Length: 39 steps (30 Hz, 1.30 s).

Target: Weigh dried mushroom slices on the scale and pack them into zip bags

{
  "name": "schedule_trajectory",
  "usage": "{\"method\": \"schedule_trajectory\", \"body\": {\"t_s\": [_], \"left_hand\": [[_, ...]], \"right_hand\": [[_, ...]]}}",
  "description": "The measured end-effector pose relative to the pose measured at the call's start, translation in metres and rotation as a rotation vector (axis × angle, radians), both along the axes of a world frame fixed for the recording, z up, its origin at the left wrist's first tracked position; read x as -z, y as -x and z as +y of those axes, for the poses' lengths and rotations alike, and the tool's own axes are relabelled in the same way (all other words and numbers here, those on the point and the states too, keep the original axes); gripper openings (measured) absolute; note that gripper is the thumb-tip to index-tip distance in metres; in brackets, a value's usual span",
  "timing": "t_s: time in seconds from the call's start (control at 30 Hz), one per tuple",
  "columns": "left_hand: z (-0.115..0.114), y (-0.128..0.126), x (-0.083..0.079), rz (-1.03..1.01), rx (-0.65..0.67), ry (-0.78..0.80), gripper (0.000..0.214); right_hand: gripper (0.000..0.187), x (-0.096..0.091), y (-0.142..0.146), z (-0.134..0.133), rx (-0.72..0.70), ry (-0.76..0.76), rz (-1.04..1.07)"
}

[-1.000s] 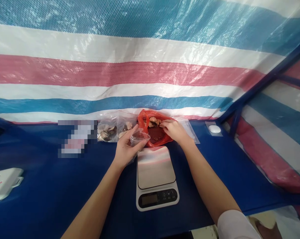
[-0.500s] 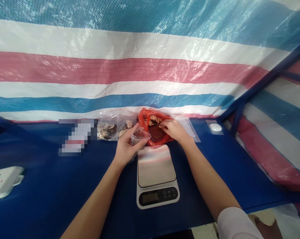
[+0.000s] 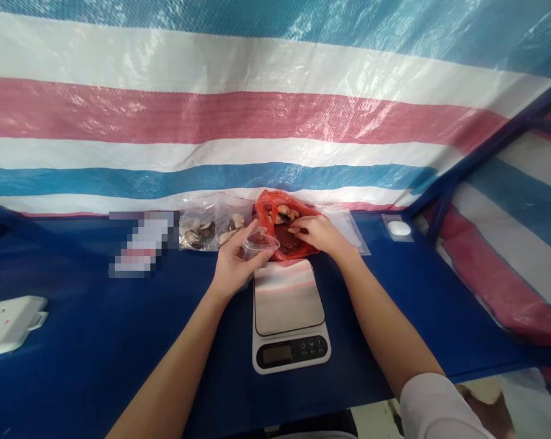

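Observation:
My left hand (image 3: 233,259) is closed on a clear plastic bag (image 3: 261,239), its mouth held apart beside the red bag. The red plastic bag (image 3: 265,204) lies open behind the scale, with pale and dark dried pieces, like mushroom slices (image 3: 283,213), inside. Over that bag's opening is my right hand (image 3: 319,233), fingers drawn together in a pinch; whatever is between the tips is too small to make out. A kitchen scale (image 3: 290,305) with a bare steel plate stands in front of both hands, its display looking blank.
Two filled clear bags (image 3: 197,235) lie left of the red bag. Flat clear bags (image 3: 348,228) are at its right. Farther right sits a white oval object (image 3: 398,228) on a small bag. A power strip (image 3: 13,323) is at the left edge. Striped sheeting (image 3: 211,116) hangs behind.
My right hand has shifted slightly from the dried pieces toward the middle of the red bag's opening. My left hand keeps its hold on the clear bag. The view has tilted down slightly.

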<state>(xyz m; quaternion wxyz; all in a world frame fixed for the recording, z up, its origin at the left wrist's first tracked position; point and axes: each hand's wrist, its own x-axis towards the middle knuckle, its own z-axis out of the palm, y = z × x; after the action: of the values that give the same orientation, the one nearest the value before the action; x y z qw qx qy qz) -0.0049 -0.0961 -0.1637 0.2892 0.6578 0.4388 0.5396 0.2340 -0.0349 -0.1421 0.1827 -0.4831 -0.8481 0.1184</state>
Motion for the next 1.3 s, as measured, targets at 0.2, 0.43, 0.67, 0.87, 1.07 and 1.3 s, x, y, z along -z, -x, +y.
{"method": "schedule_trajectory", "body": {"t_s": [0.2, 0.43, 0.67, 0.87, 1.07, 1.3], "left_hand": [[0.0, 0.001, 0.001, 0.035, -0.015, -0.014, 0.07], [0.001, 0.0, 0.003, 0.034, 0.008, -0.055, 0.068], [-0.001, 0.001, 0.002, 0.108, 0.074, -0.16, 0.074], [-0.002, 0.001, 0.005, 0.167, 0.071, -0.127, 0.079], [-0.001, 0.002, 0.006, 0.167, 0.092, -0.151, 0.082], [0.0, 0.003, 0.003, 0.134, 0.087, -0.18, 0.087]], "right_hand": [[0.02, -0.011, 0.0, -0.004, -0.03, 0.121, 0.2], [0.021, -0.035, 0.006, -0.02, -0.115, 0.162, 0.521], [0.022, -0.056, 0.024, -0.04, -0.199, 0.164, 0.512], [0.014, -0.057, 0.039, -0.046, -0.279, 0.066, 0.365], [0.015, -0.051, 0.047, -0.048, -0.312, -0.029, 0.298], [0.019, -0.054, 0.047, -0.051, -0.309, 0.022, 0.312]]}}
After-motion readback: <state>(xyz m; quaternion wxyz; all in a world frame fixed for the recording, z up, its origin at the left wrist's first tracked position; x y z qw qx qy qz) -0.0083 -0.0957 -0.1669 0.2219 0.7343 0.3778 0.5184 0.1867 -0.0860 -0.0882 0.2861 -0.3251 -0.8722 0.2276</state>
